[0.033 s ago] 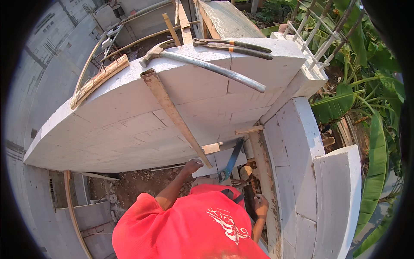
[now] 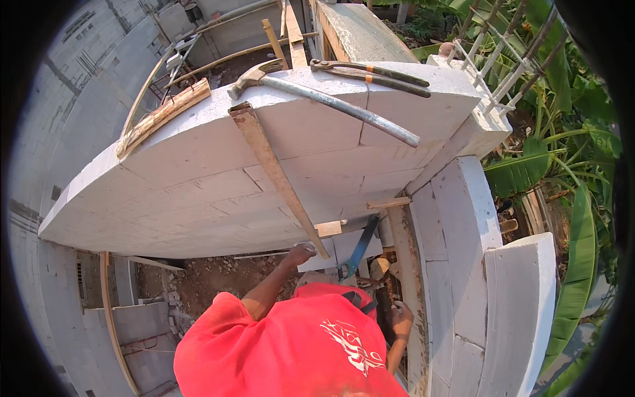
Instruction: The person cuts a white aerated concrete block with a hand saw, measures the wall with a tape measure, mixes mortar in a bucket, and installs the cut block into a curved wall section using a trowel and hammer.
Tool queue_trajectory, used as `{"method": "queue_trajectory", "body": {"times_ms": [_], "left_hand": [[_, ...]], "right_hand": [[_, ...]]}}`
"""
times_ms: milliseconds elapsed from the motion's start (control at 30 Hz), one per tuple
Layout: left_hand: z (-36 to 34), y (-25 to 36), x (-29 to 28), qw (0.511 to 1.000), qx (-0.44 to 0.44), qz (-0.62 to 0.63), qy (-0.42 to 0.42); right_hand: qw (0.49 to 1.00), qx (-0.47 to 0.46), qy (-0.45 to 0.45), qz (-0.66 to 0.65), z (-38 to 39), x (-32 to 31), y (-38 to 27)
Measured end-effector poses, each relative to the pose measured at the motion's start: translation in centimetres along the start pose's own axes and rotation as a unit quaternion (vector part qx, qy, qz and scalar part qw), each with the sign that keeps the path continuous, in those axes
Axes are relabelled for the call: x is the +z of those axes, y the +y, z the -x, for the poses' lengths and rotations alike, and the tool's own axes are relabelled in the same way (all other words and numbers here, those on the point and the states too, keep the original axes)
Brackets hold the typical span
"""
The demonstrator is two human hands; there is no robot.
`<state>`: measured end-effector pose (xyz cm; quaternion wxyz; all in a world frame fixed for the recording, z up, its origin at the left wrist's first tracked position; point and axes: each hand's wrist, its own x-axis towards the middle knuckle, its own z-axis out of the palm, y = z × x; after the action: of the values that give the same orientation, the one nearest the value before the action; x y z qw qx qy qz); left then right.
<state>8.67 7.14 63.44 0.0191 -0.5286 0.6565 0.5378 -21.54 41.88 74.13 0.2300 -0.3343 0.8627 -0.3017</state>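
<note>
Low in front of me, my left hand [image 2: 301,253] is curled closed beside the lower end of a long rust-brown bar [image 2: 281,185] leaning on the wall. Whether it touches the bar or holds something small, I cannot make out. My right hand [image 2: 401,319] is down by the right wall, its fingers bent, with a small pale spot at the fingertips. Between the hands, a handsaw [image 2: 361,250] with a blue blade slants across pale blocks [image 2: 348,245]. A claw hammer [image 2: 331,102] with a metal handle and a pair of pincers [image 2: 370,74] lie on the wall top.
A pale block wall [image 2: 192,198] stands ahead, with a rough wood piece [image 2: 165,116] on its top. Another block wall [image 2: 456,264] runs along the right. Rubble-strewn soil [image 2: 218,284] lies below. Steel bars [image 2: 516,66] rise at the far right, beside banana leaves [image 2: 575,264].
The whole view has shifted slightly, so the wall and tools appear a little further right. Both hands stay in nearly the same places.
</note>
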Motion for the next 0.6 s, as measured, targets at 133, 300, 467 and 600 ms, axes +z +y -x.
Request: {"method": "queue_trajectory", "body": {"times_ms": [133, 300, 467, 600], "left_hand": [[-1.1, 0.0, -0.4, 0.999, 0.011, -0.023, 0.027], [-0.9, -0.2, -0.2, 0.999, -0.032, 0.010, 0.006], [-0.3, -0.1, -0.2, 0.997, -0.055, 0.051, -0.036], [-0.7, 1.9, -0.1, 0.989, -0.084, 0.058, -0.107]], "right_hand": [[0.998, 0.048, -0.027, -0.011, -1.2, 0.4, 0.0], [0.998, 0.017, -0.027, 0.058, -2.0, 0.2, 0.4], [0.997, 0.072, -0.001, 0.001, -1.1, -0.7, -0.8], [0.980, 0.200, 0.003, -0.004, 1.4, -1.0, -1.5]]}}
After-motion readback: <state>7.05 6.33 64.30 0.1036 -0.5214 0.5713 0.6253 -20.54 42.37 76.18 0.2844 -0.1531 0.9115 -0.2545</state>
